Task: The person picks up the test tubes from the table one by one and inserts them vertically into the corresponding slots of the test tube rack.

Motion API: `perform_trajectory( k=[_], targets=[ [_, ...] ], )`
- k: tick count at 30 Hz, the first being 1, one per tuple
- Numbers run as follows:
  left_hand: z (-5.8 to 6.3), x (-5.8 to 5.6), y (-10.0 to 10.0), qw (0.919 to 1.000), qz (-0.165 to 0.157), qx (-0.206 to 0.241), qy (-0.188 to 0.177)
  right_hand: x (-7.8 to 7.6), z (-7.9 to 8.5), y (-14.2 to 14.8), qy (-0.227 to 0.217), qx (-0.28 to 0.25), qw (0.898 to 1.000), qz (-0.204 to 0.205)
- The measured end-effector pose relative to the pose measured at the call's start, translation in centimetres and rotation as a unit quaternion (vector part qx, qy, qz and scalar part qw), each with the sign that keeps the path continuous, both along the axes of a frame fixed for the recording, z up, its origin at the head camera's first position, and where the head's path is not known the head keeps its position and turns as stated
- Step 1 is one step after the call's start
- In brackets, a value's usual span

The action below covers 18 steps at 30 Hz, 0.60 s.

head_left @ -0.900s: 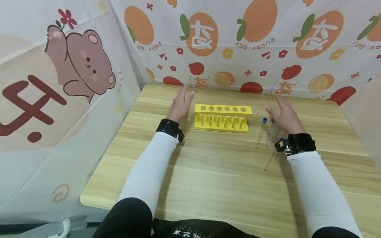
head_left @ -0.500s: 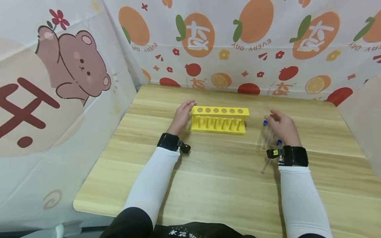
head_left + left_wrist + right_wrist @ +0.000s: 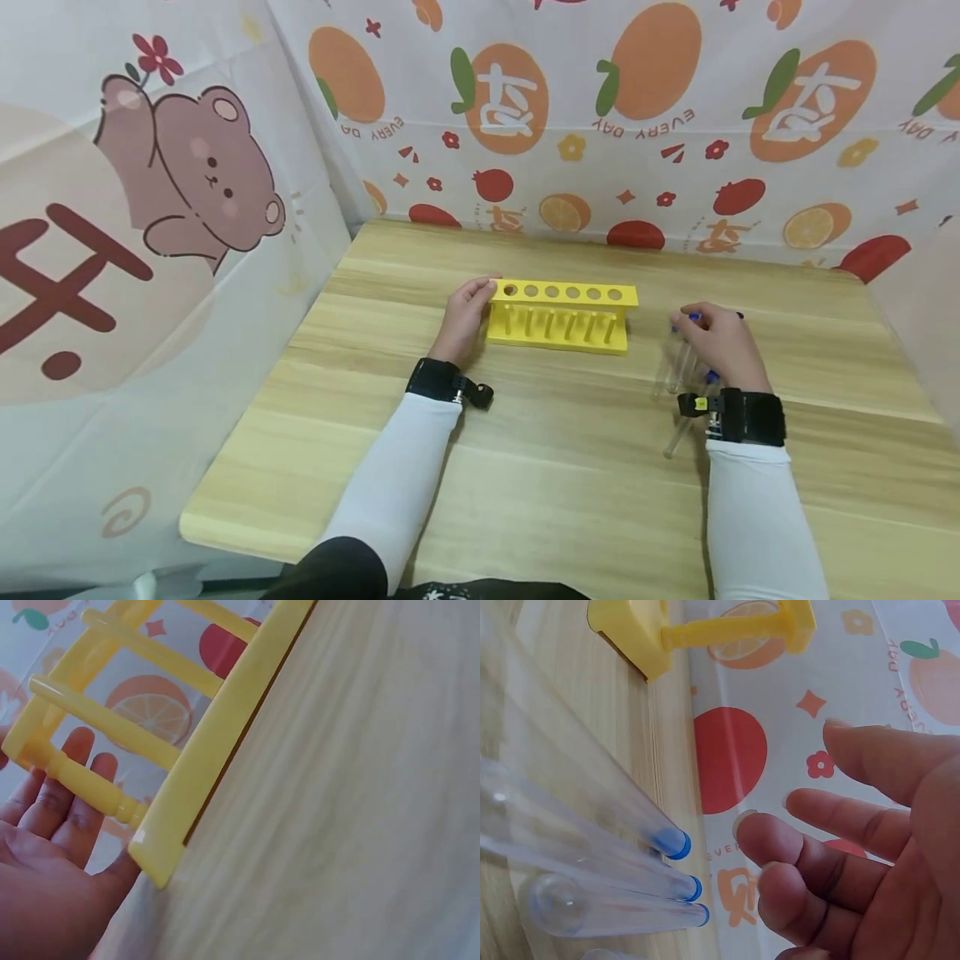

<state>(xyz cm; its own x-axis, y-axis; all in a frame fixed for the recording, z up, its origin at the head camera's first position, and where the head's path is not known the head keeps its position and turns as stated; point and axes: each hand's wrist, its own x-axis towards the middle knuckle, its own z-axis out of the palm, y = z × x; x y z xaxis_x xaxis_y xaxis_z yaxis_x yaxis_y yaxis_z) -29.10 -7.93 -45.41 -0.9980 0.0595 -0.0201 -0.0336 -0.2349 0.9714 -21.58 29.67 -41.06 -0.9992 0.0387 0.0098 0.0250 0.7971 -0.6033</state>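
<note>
A yellow test tube rack (image 3: 555, 342) with a row of round holes and upright pegs stands on the table. My left hand (image 3: 461, 321) holds its left end; in the left wrist view the fingers (image 3: 79, 817) reach behind the end post, thumb mostly out of sight. To the right of the rack lie several clear test tubes (image 3: 678, 437) with blue caps. Just over them hovers my right hand (image 3: 723, 346), partly hiding them. Seen from the right wrist, its fingers (image 3: 776, 836) are loosely bent, with nothing between them, apart from the capped tubes (image 3: 592, 825).
The wooden table (image 3: 555, 467) ends at a printed cloth (image 3: 570, 108) hanging behind it. Another cloth (image 3: 247, 350) with a bear hangs on the left. Black straps with small cameras sit on both wrists.
My left hand has come down from beyond the rack's left side onto its left end. The right hand has lowered toward the tubes, its fingers more bent. The view has shifted slightly.
</note>
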Motion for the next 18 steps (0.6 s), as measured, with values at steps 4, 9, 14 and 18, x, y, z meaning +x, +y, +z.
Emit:
perform_trajectory(
  k=[4,9,14,18],
  targets=[
    [-0.7,-0.1,0.3,0.9994,0.013,0.025,-0.019,0.0,0.2,0.2,-0.023,0.005,1.000,0.010],
    [-0.9,-0.1,0.5,0.9996,0.015,0.015,-0.018,-0.3,0.0,0.1,-0.048,0.011,0.998,0.051],
    [-0.8,-0.6,0.5,0.9999,0.013,0.002,-0.004,-0.4,-0.1,-0.5,-0.058,0.028,0.996,0.069],
    [-1.2,-0.4,0.5,0.9998,0.010,0.001,-0.019,-0.1,-1.4,-1.1,-0.077,0.035,0.993,0.088]
  ],
)
